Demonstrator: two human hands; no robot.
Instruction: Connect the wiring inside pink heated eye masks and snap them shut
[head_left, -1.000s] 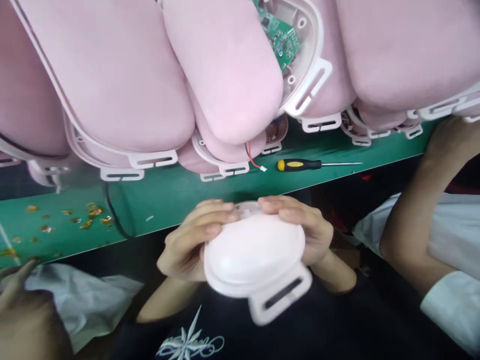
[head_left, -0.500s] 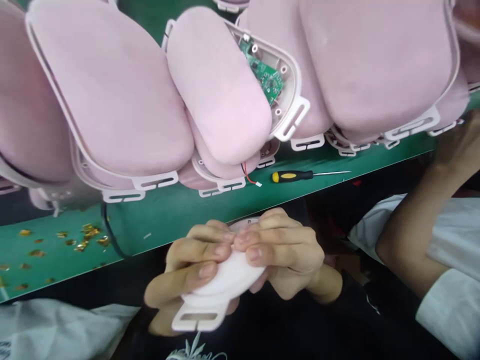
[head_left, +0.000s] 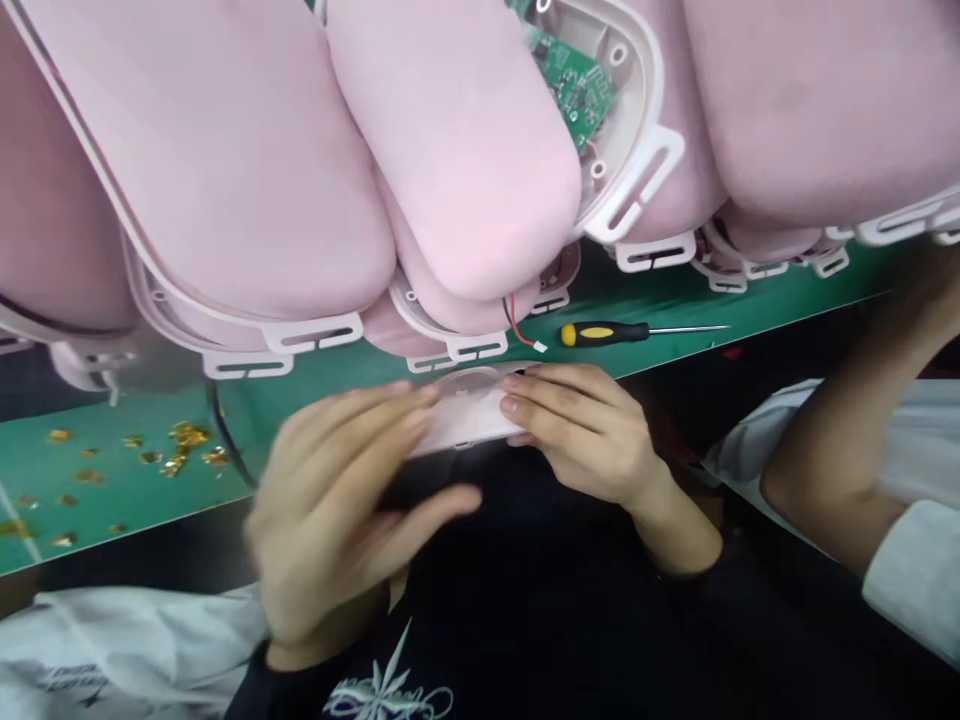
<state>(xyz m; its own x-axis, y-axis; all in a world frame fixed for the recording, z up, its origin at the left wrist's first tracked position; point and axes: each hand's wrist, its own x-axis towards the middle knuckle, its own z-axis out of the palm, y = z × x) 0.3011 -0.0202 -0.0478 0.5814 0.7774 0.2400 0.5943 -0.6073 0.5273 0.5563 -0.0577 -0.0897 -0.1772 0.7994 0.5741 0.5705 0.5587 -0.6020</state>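
Near the table edge, a pale pinkish-white plastic shell (head_left: pixel 466 405) is turned edge-on towards me. My right hand (head_left: pixel 589 430) grips its right end, with the fingers over the top. At the other end my left hand (head_left: pixel 345 510) is blurred, its fingers stretched out along the shell and its thumb held well apart. The left fingertips overlap the shell's left end; whether they press on it is unclear. Just behind the shell, a red and black wire with a white connector (head_left: pixel 538 346) hangs from a pink padded part (head_left: pixel 465 170).
A yellow and black screwdriver (head_left: pixel 604 334) lies on the green table (head_left: pixel 322 385). Stacked pink pads (head_left: pixel 225 170) line the back, one shell showing a green circuit board (head_left: pixel 574 90). Gold scraps (head_left: pixel 187 440) and a black cable (head_left: pixel 225 440) are left. Another person's arm (head_left: pixel 840 440) is at right.
The shell has moved up towards the table and turned edge-on, its slotted tab now out of sight. My left hand has loosened and spread its thumb away; my right hand still grips. The view has shifted.
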